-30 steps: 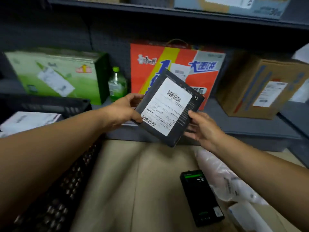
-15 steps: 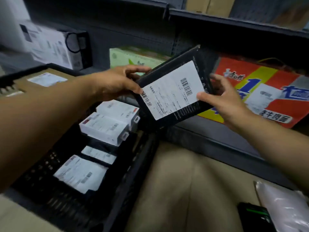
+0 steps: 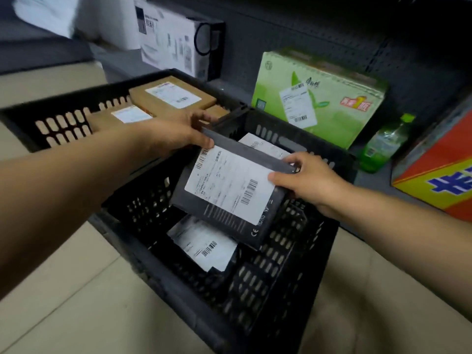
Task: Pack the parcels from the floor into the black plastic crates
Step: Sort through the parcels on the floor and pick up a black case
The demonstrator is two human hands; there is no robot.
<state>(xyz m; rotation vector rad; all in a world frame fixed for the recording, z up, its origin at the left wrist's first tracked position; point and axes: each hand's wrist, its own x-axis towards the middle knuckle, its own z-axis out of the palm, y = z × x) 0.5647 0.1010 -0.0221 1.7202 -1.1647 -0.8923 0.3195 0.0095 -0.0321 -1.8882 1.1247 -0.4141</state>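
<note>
Beige floor point(image 3: 76, 290), crates point(image 3: 163, 277), shelf boxes point(image 3: 316, 98)

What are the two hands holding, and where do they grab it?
Both hands hold the flat black parcel over the near black crate. The left hand pinches its far top corner; the right hand grips its right edge.

Dim indoor light, cool and flat. The dark perforated metal shelf back point(image 3: 319, 34) is nearly lost in shadow. The interior of the near black slotted plastic crate point(image 3: 255, 290) is murky, and only white labels read clearly there. Pale floor tiles point(image 3: 76, 290) left of that crate are brightest. Motion blur smears the white boxes point(image 3: 51, 14) far above-left of it. Wide-angle bending shows at the frame edges; forearms loom oversized.
</note>
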